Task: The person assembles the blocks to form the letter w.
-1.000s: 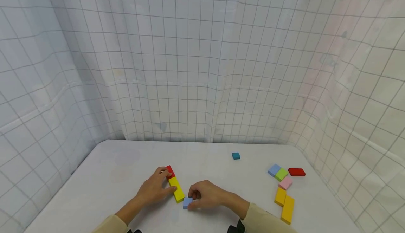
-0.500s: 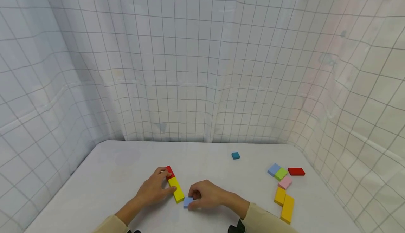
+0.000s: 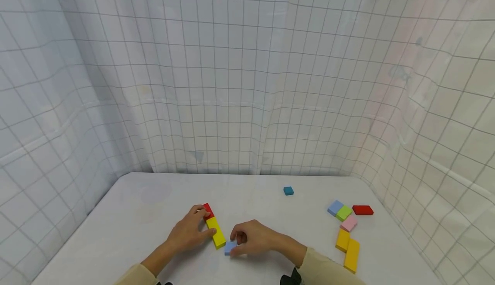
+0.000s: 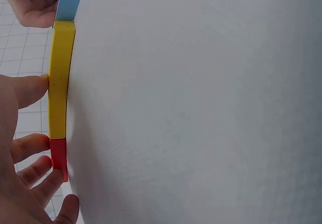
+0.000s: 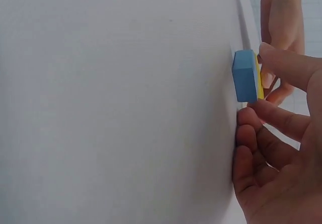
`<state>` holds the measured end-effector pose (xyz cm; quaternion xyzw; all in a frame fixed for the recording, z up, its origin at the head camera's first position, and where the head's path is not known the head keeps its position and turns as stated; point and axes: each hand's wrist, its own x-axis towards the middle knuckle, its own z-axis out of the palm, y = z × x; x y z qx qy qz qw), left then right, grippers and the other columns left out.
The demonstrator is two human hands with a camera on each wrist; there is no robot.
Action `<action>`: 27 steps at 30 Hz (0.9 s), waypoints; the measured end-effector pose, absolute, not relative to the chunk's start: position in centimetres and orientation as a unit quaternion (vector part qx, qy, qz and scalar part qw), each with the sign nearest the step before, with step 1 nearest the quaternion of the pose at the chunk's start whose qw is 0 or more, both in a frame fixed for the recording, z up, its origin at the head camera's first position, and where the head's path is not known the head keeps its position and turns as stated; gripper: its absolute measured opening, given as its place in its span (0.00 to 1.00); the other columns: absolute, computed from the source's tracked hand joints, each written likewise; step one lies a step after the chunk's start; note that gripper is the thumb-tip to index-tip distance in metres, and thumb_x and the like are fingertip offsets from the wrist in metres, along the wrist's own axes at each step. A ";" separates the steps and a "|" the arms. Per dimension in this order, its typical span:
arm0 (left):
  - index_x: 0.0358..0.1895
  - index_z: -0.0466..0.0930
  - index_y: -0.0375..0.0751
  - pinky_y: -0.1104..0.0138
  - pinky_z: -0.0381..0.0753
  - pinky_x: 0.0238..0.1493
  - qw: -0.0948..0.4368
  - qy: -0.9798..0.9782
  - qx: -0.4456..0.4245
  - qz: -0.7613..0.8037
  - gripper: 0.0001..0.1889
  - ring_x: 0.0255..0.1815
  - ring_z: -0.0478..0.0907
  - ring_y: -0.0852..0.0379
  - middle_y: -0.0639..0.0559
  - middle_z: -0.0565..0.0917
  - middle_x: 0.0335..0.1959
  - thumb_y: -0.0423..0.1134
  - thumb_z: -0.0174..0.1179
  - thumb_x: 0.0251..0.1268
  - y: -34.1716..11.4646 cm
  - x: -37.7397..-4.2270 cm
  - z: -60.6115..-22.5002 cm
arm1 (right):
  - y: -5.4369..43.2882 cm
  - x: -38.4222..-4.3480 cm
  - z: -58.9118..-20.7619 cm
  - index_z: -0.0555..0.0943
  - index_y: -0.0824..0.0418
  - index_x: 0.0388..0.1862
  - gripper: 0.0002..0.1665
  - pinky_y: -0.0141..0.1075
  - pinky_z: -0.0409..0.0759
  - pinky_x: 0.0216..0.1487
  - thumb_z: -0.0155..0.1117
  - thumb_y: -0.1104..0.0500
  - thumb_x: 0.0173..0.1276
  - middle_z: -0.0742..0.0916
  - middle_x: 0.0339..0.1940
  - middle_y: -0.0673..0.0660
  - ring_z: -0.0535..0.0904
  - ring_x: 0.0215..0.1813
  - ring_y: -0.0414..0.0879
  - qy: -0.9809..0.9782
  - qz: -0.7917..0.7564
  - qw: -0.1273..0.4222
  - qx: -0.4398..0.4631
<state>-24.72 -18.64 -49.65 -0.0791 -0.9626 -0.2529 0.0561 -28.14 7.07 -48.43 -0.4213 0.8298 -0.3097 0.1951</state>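
My left hand rests along a row of toy blocks, its thumb against the long yellow block and its other fingers at the red block. Red and yellow lie end to end. My right hand pinches a light blue block between thumb and index finger, with the remaining fingers curled beneath. The light blue block sits at the near end of the yellow block. In the left wrist view the blue block lines up with the yellow block.
A small teal block lies toward the back of the white table. On the right are a red block, a light blue block, a green block, a pink block and two orange-yellow blocks. A checked white curtain encloses the table.
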 end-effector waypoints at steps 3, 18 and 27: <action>0.55 0.81 0.37 0.40 0.79 0.57 0.053 -0.964 -0.078 -0.248 0.27 0.59 0.78 0.38 0.36 0.73 0.67 0.51 0.76 0.58 -18.6 -24.7 -49.7 | 7.7 -28.2 -47.9 0.83 0.53 0.51 0.17 0.25 0.74 0.35 0.75 0.49 0.68 0.80 0.29 0.41 0.73 0.32 0.33 0.837 -0.302 0.205 -0.408; 0.55 0.81 0.37 0.40 0.79 0.58 0.052 -0.964 -0.078 -0.249 0.27 0.60 0.77 0.37 0.35 0.72 0.67 0.50 0.76 0.58 -18.5 -24.6 -49.5 | 12.9 -29.5 -45.2 0.84 0.56 0.54 0.18 0.34 0.80 0.50 0.74 0.52 0.69 0.84 0.39 0.42 0.78 0.44 0.36 0.849 -0.290 0.183 -0.403; 0.55 0.81 0.37 0.41 0.79 0.58 0.052 -0.964 -0.083 -0.248 0.27 0.61 0.77 0.37 0.35 0.72 0.67 0.49 0.76 0.59 -18.4 -24.6 -49.3 | 16.3 -29.9 -43.8 0.84 0.61 0.55 0.19 0.46 0.82 0.53 0.74 0.54 0.69 0.86 0.43 0.54 0.80 0.46 0.43 0.858 -0.298 0.149 -0.391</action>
